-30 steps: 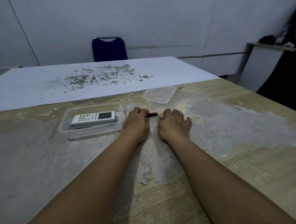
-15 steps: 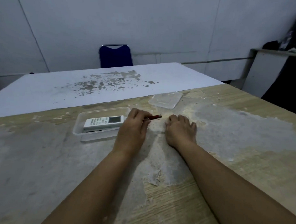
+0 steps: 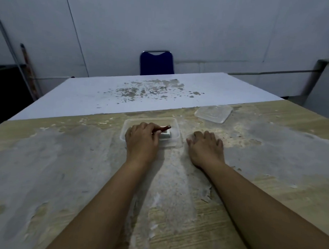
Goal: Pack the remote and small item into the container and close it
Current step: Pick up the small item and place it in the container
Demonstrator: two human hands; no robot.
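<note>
A clear plastic container (image 3: 175, 124) sits on the worn wooden table. Inside it lies a white remote (image 3: 166, 134), mostly hidden under my left hand (image 3: 142, 140). That hand is over the container and holds a small dark red stick-like item (image 3: 164, 128) above the remote. My right hand (image 3: 205, 147) rests flat on the table just right of the container, fingers apart, holding nothing. The clear lid (image 3: 213, 113) lies on the table at the back right of the container.
A white board (image 3: 123, 97) with grey stains covers the far half of the table. A blue chair (image 3: 157, 63) stands behind it at the wall. A white panel (image 3: 323, 89) leans at the far right.
My left hand has carried the small red item from the table to the left, over the container and remote. My right hand let go of it and stayed flat on the table.
</note>
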